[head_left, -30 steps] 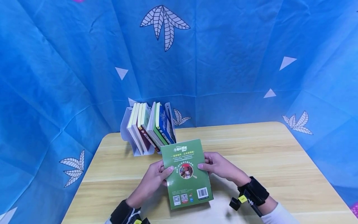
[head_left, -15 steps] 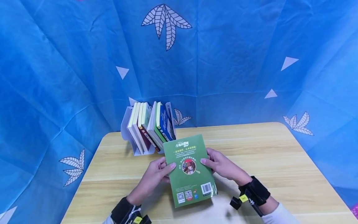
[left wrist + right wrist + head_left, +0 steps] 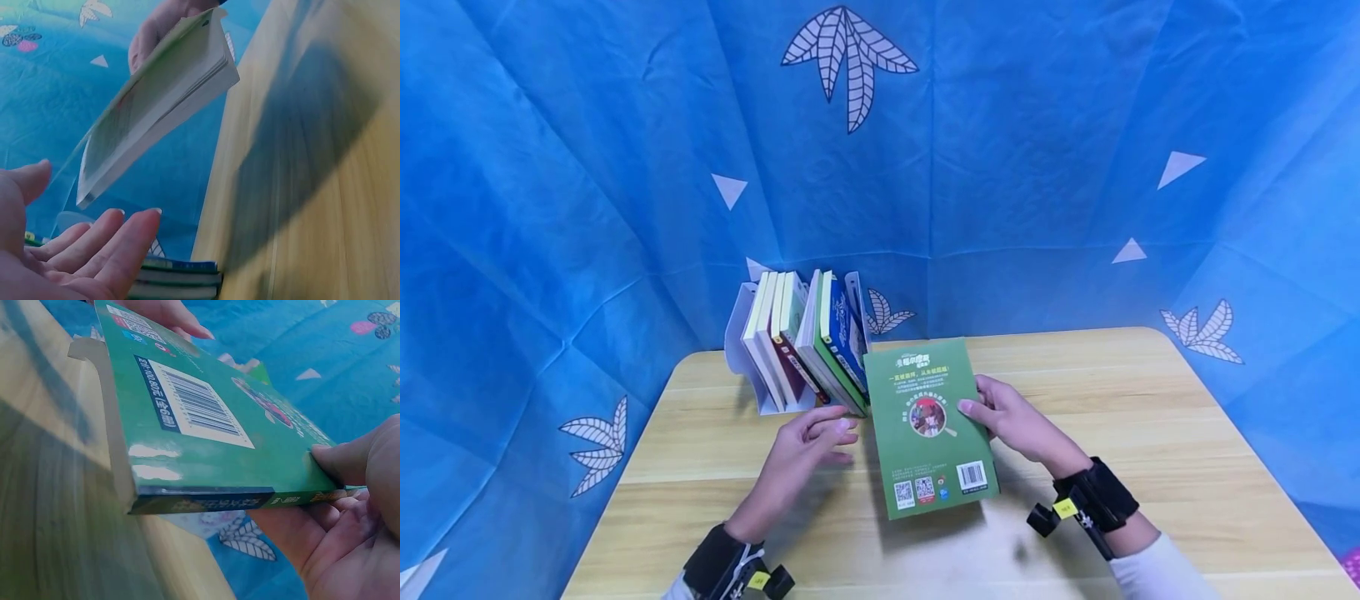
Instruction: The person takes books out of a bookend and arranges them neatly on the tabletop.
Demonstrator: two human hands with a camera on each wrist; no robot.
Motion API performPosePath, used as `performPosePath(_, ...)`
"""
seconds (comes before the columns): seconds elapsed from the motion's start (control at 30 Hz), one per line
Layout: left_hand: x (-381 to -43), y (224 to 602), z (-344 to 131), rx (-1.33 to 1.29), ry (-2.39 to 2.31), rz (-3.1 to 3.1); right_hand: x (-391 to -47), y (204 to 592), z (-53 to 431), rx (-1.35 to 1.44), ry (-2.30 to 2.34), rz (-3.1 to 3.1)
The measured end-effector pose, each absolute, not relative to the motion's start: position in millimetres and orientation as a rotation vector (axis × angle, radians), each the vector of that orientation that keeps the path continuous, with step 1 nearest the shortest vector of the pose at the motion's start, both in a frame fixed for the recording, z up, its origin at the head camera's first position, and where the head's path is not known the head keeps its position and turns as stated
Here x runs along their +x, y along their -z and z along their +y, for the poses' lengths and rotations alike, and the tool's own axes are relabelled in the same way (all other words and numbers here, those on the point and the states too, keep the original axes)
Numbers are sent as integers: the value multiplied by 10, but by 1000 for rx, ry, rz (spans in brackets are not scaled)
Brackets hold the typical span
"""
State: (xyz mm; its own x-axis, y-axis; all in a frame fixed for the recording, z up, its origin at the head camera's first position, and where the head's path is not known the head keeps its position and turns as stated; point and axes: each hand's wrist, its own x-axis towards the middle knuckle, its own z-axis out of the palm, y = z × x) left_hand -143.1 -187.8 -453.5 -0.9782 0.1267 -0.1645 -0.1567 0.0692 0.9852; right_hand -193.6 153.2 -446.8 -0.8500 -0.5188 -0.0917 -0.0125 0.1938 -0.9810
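Observation:
A green paperback book [image 3: 925, 450], back cover up with a barcode and a round picture, is held above the table by my right hand [image 3: 1018, 421]. In the right wrist view the thumb lies on the green cover [image 3: 206, 469] and the fingers are under the spine side. My left hand [image 3: 801, 454] is off the book, its fingers loosely extended and holding nothing. The left wrist view shows the left hand [image 3: 81, 250] palm up, apart from the book's page edges [image 3: 169, 119].
A pale book rack [image 3: 741, 333] with several upright books [image 3: 793, 342] stands at the back left of the wooden table [image 3: 1097, 400]. A blue patterned cloth [image 3: 1030, 150] hangs behind and beside the table.
The book has moved away from me and to the right in the right hand. My left hand has let go of its left edge and drawn slightly left.

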Motion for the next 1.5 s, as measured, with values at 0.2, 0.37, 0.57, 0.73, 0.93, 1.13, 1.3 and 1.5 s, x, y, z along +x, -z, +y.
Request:
performPosePath(0.2, -1459, 4530, -2001, -118, -1976, 2282, -2055, 4510, 1595, -429, 1703, 2109)
performPosePath(0.37, -1481, 4513, -2111, -170, -1913, 2402, -2142, 4543, 1633, -416, 1709, 2111)
performPosePath(0.57, -1498, 4510, -2225, -187, -1739, 2626, -2250, 4579, 1648, -408, 1735, 2102)
performPosePath(0.73, -1503, 4543, -2315, -203, -1583, 2807, -2344, 4612, 1634, -366, 1756, 2092)
performPosePath(0.93, -1516, 4577, -2380, -247, -1525, 2864, -2431, 4649, 1607, -334, 1731, 2148)
performPosePath(1.13, -1526, 4570, -2416, -290, -1515, 2857, -2560, 4719, 1548, -300, 1708, 2183)
performPosePath(1.3, -1536, 4589, -2424, -305, -1512, 2863, -2661, 4757, 1483, -273, 1751, 2153)
performPosePath(1.5, -1547, 4616, -2422, -315, -1515, 2873, -2781, 4803, 1434, -219, 1793, 2083)
